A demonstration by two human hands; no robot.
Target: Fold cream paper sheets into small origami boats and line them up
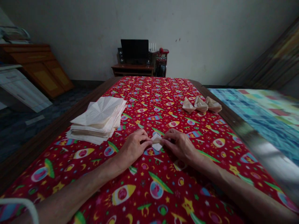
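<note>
A small piece of folded paper (157,145) lies on the red patterned cloth (149,174), between my two hands. My left hand (137,142) pinches its left corner between thumb and fingers. On the opposite side, my right hand (178,143) pinches the right corner the same way. The paper looks pale, with a diamond-like outline and a darker fold across its middle. My fingertips cover its two side corners.
A stack of creased paper sheets (98,119) lies to the left. Several folded paper pieces (202,105) stand at the right. A white curved cable or band (25,202) crosses the lower left corner. Beyond the table are a monitor (135,49) and a bed (257,115).
</note>
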